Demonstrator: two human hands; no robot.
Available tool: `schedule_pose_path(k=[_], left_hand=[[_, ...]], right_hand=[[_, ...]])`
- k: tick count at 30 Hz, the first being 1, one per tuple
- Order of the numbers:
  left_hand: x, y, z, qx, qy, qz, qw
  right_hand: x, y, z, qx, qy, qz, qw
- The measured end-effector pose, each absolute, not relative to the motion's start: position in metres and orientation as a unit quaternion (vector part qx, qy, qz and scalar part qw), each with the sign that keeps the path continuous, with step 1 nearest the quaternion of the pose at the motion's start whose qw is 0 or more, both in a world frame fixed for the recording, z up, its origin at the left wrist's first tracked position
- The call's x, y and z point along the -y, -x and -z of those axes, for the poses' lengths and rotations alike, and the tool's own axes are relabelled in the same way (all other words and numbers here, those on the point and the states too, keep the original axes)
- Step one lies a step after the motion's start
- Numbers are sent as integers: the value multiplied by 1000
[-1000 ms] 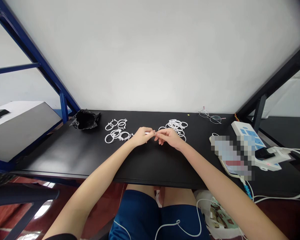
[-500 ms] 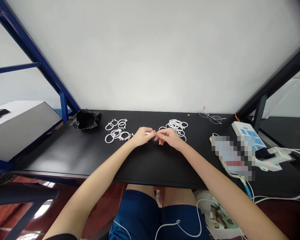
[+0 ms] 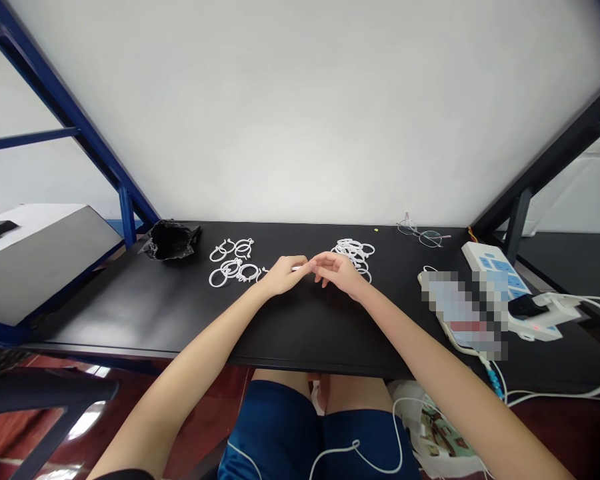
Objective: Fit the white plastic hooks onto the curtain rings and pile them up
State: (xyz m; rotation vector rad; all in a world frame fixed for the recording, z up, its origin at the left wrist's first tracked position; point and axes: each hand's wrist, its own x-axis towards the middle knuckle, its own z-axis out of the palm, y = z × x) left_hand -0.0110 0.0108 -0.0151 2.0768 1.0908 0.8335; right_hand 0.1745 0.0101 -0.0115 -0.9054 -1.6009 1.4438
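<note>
Over the middle of the black table, my left hand (image 3: 286, 273) is closed in a pinch on a white plastic ring (image 3: 295, 269); only a short piece of it shows between the thumb and fingers. The bent fingers of my right hand (image 3: 339, 272) come together at my left thumb tip, around the same small piece, whose end they hide. Just behind my right hand lies a heap of white rings (image 3: 353, 249), closed and overlapping. Left of my left hand are several white rings (image 3: 231, 268) in loose clusters, some with small knobbed ends showing.
A crumpled black plastic bag (image 3: 171, 240) stands open at the table's back left. Eyeglasses (image 3: 420, 233) lie at the back right. A phone (image 3: 460, 313) on a cable and a white power strip (image 3: 497, 267) with plugs occupy the right side.
My right hand has shifted slightly and its fingers have rolled in over my left thumb tip. A ring edge beside the right fingers no longer shows. The ring clusters look unchanged.
</note>
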Motion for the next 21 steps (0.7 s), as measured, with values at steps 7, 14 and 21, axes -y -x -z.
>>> schedule_pose_path(k=[7,14,21], left_hand=[[-12,12,17,-451,-754,-338,336],[-22,20,24,-485,-742,-376,271],[-32,57,9,-550,-791,-266,42]], right_hand=[[-19,-186,9,639,437,-417,477],[-36,-217,12,676,529,-121,499],[-40,-218,25,699,560,-102,433]])
